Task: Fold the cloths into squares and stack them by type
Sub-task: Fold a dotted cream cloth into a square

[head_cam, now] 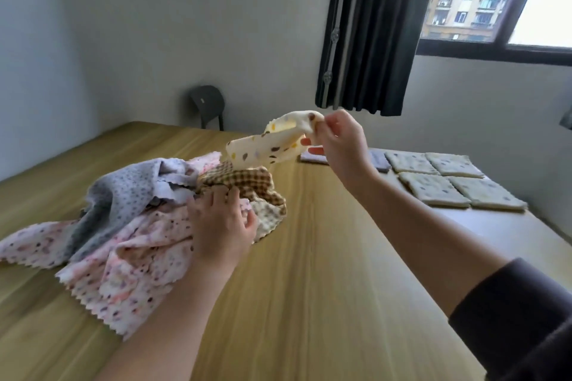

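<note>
A loose pile of cloths lies on the wooden table (309, 272) at the left: a pink dotted cloth (130, 260), a grey dotted cloth (117, 195) and a brown checked cloth (247, 179). My left hand (221, 223) rests on the pile with its fingers curled into the cloths. My right hand (337, 139) pinches a corner of a cream dotted cloth (266, 148) and holds it up in the air above the pile. At the far right lie several folded cream squares (445, 179), side by side.
A folded grey-lilac cloth (379, 161) lies behind my right hand, next to the cream squares. A dark chair (207, 105) stands beyond the table's far edge. A dark curtain (371, 31) hangs by the window at the right.
</note>
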Motion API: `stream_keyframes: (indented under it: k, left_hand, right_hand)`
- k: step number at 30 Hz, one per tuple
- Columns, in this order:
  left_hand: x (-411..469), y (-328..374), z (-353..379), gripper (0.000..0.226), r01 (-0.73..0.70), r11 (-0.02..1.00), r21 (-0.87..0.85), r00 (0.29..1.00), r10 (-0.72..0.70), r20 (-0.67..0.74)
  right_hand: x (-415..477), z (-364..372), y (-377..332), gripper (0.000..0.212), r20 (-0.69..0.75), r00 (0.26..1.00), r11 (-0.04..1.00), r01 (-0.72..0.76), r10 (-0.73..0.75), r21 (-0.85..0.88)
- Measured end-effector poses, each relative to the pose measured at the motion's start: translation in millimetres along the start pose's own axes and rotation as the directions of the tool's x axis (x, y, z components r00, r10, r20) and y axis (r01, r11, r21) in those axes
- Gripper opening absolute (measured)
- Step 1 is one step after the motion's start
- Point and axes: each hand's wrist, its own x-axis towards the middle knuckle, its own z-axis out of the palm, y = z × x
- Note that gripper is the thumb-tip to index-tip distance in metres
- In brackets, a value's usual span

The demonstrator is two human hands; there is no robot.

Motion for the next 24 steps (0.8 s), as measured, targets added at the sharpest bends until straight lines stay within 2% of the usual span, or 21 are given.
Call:
stream_keyframes:
  k: [3,6,9,12,14,16,19,20,22,24]
  left_hand:
    - [-6,24,-6,0.035,-0.12,0.989,-0.091,0.992,0.116,-0.05]
    - [-20,53,-11,0.037,-0.173,0.953,-0.248,0.985,0.161,-0.067]
    - [-35,83,-13,0.037,-0.227,0.909,-0.349,0.973,0.222,-0.056]
    - [-45,109,-10,0.039,-0.317,0.838,-0.444,0.937,0.349,-0.011]
    - [-48,120,-9,0.039,-0.303,0.814,-0.496,0.919,0.386,0.073]
    - [-50,124,-7,0.032,-0.214,0.835,-0.507,0.928,0.335,0.161]
    - [-46,121,-9,0.028,-0.122,0.866,-0.485,0.952,0.241,0.19]
    - [-40,120,-9,0.031,-0.132,0.868,-0.478,0.947,0.253,0.198]
    - [-28,119,-7,0.048,-0.24,0.842,-0.482,0.871,0.406,0.276]
    - [-19,126,-8,0.069,-0.395,0.779,-0.487,0.689,0.602,0.403]
  right_hand:
    - [-36,-45,10,0.014,0.003,1.0,0.999,-0.02,0.02,-0.039]
    - [-80,-86,40,0.005,0.005,0.996,0.99,-0.083,0.084,-0.117]
    - [-122,-115,73,0.011,0.077,0.991,0.973,-0.094,0.113,-0.213]
    - [-142,-133,93,0.011,0.152,0.982,0.951,-0.065,0.115,-0.303]
    - [-145,-137,97,0.012,0.183,0.979,0.951,-0.027,0.087,-0.309]
    - [-146,-138,97,0.014,0.178,0.982,0.958,-0.002,0.056,-0.288]
    - [-146,-140,100,0.016,0.177,0.984,0.969,0.039,0.005,-0.245]
    - [-146,-141,102,0.016,0.19,0.982,0.972,0.048,-0.003,-0.232]
    - [-147,-141,106,0.016,0.221,0.975,0.973,0.065,-0.015,-0.223]
    - [-148,-138,106,0.013,0.263,0.964,0.966,0.098,-0.033,-0.237]
